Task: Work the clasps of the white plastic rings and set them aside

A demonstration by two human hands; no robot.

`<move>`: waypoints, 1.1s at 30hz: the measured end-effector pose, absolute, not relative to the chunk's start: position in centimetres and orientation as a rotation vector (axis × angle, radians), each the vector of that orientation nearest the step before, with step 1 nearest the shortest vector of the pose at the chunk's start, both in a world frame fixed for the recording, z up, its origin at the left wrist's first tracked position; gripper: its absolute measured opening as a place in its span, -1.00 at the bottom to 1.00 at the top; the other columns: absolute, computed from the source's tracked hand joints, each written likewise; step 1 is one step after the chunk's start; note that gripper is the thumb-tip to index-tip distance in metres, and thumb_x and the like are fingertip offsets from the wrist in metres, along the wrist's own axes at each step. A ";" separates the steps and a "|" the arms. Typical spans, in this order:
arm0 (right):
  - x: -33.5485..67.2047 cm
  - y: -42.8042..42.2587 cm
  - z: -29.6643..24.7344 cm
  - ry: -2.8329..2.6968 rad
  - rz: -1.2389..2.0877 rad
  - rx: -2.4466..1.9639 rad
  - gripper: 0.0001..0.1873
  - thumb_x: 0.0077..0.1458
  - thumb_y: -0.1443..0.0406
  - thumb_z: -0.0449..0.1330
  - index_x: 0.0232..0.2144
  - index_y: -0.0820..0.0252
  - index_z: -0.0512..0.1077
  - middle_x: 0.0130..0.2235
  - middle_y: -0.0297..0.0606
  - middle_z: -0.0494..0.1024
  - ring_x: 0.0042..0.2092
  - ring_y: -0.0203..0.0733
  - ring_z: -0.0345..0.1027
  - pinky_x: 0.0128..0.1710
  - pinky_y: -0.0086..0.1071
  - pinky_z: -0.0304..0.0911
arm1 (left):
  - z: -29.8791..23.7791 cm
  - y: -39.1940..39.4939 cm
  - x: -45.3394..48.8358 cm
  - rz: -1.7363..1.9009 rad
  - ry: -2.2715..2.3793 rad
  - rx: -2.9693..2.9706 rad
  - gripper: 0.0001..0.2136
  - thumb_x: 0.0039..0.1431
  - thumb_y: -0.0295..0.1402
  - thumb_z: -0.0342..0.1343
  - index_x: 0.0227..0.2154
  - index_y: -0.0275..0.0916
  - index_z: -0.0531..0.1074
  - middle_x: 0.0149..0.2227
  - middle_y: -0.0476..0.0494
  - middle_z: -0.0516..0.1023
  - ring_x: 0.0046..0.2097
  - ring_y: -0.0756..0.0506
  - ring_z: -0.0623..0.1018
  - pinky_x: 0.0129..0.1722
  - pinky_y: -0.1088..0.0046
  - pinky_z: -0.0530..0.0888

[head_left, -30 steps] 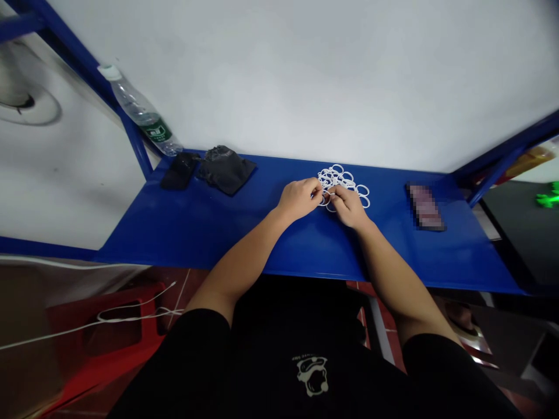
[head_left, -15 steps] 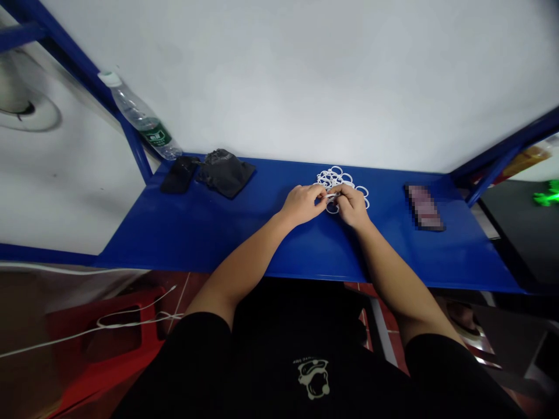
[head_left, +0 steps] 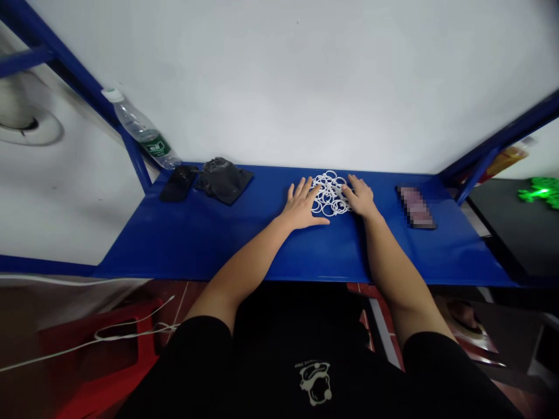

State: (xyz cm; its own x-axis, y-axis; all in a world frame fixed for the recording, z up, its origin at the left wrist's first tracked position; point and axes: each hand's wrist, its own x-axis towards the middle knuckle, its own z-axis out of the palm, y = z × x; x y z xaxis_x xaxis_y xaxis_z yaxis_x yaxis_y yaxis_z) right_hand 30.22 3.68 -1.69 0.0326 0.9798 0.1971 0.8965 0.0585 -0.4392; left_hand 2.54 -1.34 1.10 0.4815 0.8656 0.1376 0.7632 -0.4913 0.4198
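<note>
A loose heap of several white rings (head_left: 331, 196) lies on the blue tabletop (head_left: 236, 233), close to the wall. On the heap's left side rests my left hand (head_left: 302, 206), palm down with its fingers spread and the thumb stretched out along the near edge. My right hand (head_left: 361, 196) lies along the right side of the heap, fingers apart and holding nothing. Both hands border the rings, and the fingertips partly cover the outer ones.
A phone (head_left: 417, 208) with a blurred screen lies to the right. At the left are a black drawstring pouch (head_left: 225, 180), a flat dark item (head_left: 177, 183) and a leaning plastic bottle (head_left: 144, 131). A red stool (head_left: 109, 361) and white cable stand below.
Both hands have let go of a white piece pinched between them. They have spread open and moved apart to the two sides of the rings, which are gathered closer together.
</note>
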 end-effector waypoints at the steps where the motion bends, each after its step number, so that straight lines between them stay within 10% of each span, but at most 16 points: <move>1: 29.8 3.5 -1.7 -1.944 0.290 -1.892 -0.16 0.40 -0.27 -0.08 0.49 -0.04 0.32 0.53 -0.10 0.31 0.56 0.45 0.04 0.47 0.57 -0.11 | 1.1 -1.4 2.7 0.445 1.375 2.440 0.19 0.11 0.24 0.40 0.62 -0.17 -0.06 0.66 -0.34 -0.24 0.65 -0.48 -0.24 0.60 -0.25 -0.23; 14: 24.2 2.5 -1.8 -2.166 0.405 -1.563 -0.08 0.43 -0.26 -0.11 0.60 0.04 0.05 0.59 -0.05 0.17 0.60 0.38 -0.03 0.48 0.54 -0.09 | 0.7 -0.5 2.4 0.329 1.447 2.407 0.27 0.00 0.34 0.41 0.62 -0.16 -0.03 0.66 -0.38 -0.21 0.64 -0.56 -0.21 0.58 -0.33 -0.20; 18: 24.2 4.1 -1.5 -2.201 0.297 -1.456 -0.05 0.42 -0.27 -0.10 0.58 0.14 0.10 0.59 0.00 0.16 0.62 0.30 -0.10 0.54 0.34 -0.02 | 0.3 -0.1 2.3 0.401 1.554 2.311 0.27 -0.05 0.34 0.45 0.59 -0.19 0.05 0.64 -0.46 -0.14 0.63 -0.61 -0.15 0.56 -0.39 -0.15; 23: 25.0 6.7 -0.8 -2.188 0.294 -1.673 -0.19 0.45 -0.20 -0.08 0.48 0.11 0.30 0.53 0.00 0.30 0.58 0.41 0.01 0.48 0.55 -0.12 | 0.3 0.1 2.0 0.453 1.572 2.266 0.33 -0.15 0.31 0.52 0.60 -0.13 0.03 0.65 -0.43 -0.15 0.63 -0.64 -0.19 0.56 -0.40 -0.14; 33: 22.8 5.3 -1.5 -2.135 0.292 -1.726 -0.26 0.39 -0.18 0.05 0.37 0.07 0.45 0.41 0.02 0.48 0.47 0.47 0.24 0.40 0.52 0.09 | 0.4 0.3 2.4 0.447 1.494 2.359 0.14 0.12 0.19 0.43 0.59 -0.23 0.04 0.64 -0.48 -0.13 0.65 -0.52 -0.15 0.58 -0.30 -0.11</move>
State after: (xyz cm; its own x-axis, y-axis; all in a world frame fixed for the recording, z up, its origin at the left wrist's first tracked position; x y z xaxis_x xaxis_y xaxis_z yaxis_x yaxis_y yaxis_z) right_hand 22.78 5.28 -1.54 -0.1748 0.9715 0.1599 0.8930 0.2249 -0.3898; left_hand 2.40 0.32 0.43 0.4064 0.9088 0.0944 0.8111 -0.4065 0.4205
